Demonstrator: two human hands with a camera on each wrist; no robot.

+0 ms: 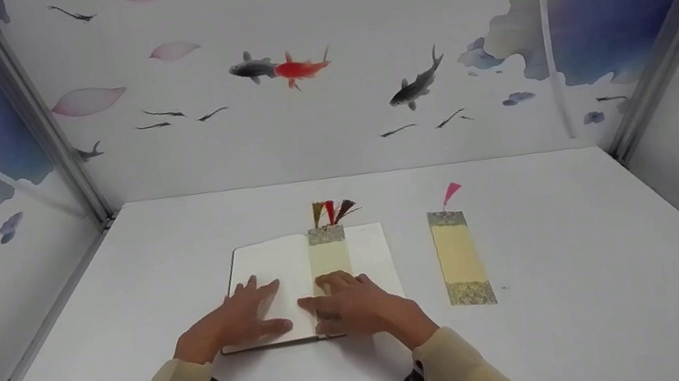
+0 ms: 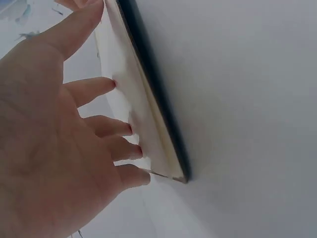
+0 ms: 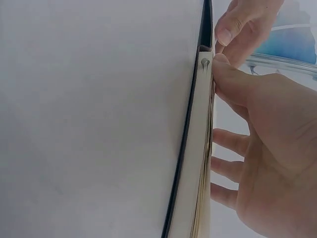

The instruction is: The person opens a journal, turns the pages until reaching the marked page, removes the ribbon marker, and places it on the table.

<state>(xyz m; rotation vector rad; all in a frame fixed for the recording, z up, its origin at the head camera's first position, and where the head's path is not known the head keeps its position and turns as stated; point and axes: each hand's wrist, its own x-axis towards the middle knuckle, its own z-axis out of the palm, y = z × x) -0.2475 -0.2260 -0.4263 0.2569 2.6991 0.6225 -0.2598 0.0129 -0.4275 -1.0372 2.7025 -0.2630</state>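
An open notebook [image 1: 268, 261] with blank pages and a dark cover lies flat on the white table. Along its inner fold, on the right page, is a pale yellow bookmark [image 1: 329, 258] with a patterned top band; several tassels [image 1: 330, 211] stick out past its upper end. My left hand [image 1: 243, 313] rests on the left page, fingers spread. With fairly straight fingers, my right hand [image 1: 358, 304] presses on the bookmark's lower part and hides it. The left wrist view shows the fingertips [image 2: 130, 130] touching the page. In the right wrist view the page edges [image 3: 203, 163] look thick and layered.
Right of the notebook lies another yellow bookmark [image 1: 459, 253] with patterned ends and a pink tassel [image 1: 452, 194]. White panels [image 1: 330, 137] painted with fish and petals enclose the table [image 1: 574, 317] at the back and sides, joined by metal posts [image 1: 33, 111].
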